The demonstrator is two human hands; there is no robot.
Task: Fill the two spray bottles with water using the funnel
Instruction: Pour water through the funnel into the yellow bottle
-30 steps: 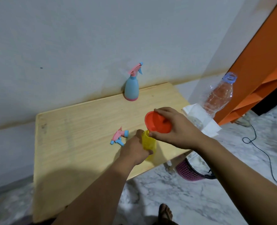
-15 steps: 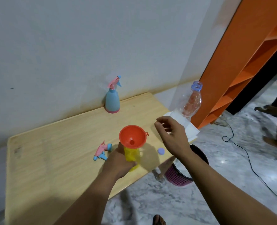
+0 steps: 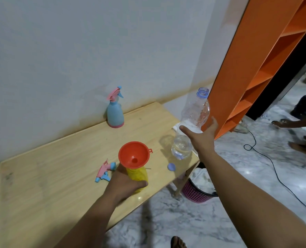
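Observation:
A yellow spray bottle [image 3: 138,176] stands near the table's front edge with an orange funnel [image 3: 134,155] seated in its neck. My left hand [image 3: 125,185] grips the bottle's body. Its pink and blue spray head [image 3: 104,170] lies on the table just left of that hand. A blue spray bottle [image 3: 115,115] with its pink head on stands by the wall. The clear water bottle [image 3: 193,119], uncapped and part full, stands at the table's right edge. My right hand [image 3: 201,138] is spread around its middle, thumb left, fingers right, not closed on it.
The water bottle's blue cap [image 3: 171,166] lies on the wooden table [image 3: 50,176] between the two bottles. A pink basket [image 3: 196,191] sits on the floor under the right edge. An orange shelf [image 3: 267,59], a black cable [image 3: 274,169] and another person's feet [image 3: 299,133] are to the right.
My right hand set the funnel in the yellow bottle, let go and reached right to the water bottle. My left hand stays on the yellow bottle. The view shifted right.

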